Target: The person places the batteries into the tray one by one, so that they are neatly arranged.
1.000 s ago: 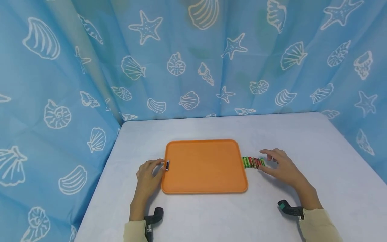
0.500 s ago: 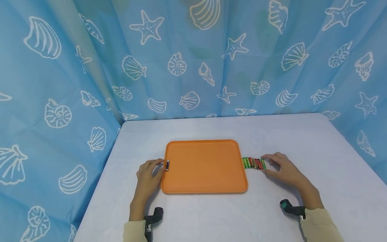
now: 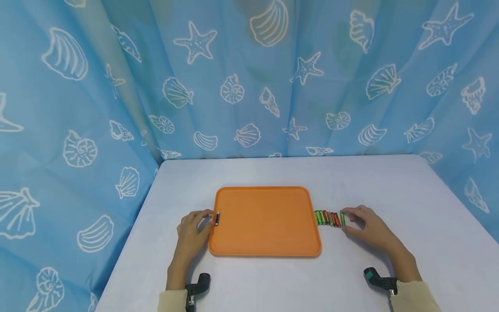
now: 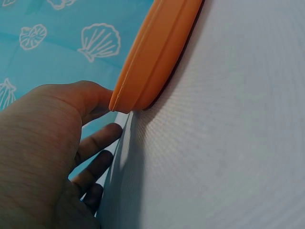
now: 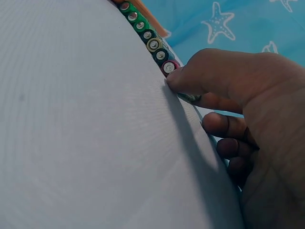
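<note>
Right hand (image 3: 368,225) pinches the end battery (image 3: 342,219), mostly hidden; left hand (image 3: 192,227) grips a battery (image 3: 216,218) at the tray's (image 3: 265,251) rim.

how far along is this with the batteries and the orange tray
Barely begun. One battery sits at the orange tray's left rim, held by the left hand. The right hand pinches the end battery of the row, which lies on the table beside the tray.

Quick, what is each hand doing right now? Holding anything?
Left hand: pinches a small battery at the orange tray's left rim.
Right hand: pinches the end battery of the battery row on the table.
</note>
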`<action>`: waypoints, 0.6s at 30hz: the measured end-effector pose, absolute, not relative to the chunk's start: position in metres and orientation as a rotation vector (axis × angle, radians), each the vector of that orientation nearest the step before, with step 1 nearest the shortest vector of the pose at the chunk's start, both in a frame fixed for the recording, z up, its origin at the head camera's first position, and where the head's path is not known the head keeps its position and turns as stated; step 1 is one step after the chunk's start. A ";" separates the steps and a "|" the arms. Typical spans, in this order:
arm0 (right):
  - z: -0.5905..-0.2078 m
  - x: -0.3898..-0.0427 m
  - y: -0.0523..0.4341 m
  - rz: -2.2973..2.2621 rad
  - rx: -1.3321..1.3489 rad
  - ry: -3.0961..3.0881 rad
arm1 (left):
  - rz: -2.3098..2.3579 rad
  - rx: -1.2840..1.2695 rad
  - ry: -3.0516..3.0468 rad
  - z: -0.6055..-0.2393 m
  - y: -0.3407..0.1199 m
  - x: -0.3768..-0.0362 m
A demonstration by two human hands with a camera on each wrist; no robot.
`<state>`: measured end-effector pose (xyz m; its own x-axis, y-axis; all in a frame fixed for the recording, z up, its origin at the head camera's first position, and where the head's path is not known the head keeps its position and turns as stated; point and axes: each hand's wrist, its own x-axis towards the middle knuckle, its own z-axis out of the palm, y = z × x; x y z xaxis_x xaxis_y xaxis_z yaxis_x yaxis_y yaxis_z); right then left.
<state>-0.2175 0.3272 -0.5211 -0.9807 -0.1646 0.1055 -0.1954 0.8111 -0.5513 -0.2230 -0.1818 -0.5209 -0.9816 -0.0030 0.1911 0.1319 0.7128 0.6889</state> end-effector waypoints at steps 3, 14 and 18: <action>-0.520 -0.216 0.326 0.925 0.278 -2.913 | -1.126 -0.103 -2.730 -0.521 -0.182 -0.223; -0.519 -0.213 0.327 0.923 0.206 -2.857 | -1.123 -0.085 -2.735 -0.520 -0.180 -0.223; -0.517 -0.212 0.324 0.910 0.215 -2.793 | -1.112 -0.085 -2.734 -0.520 -0.182 -0.222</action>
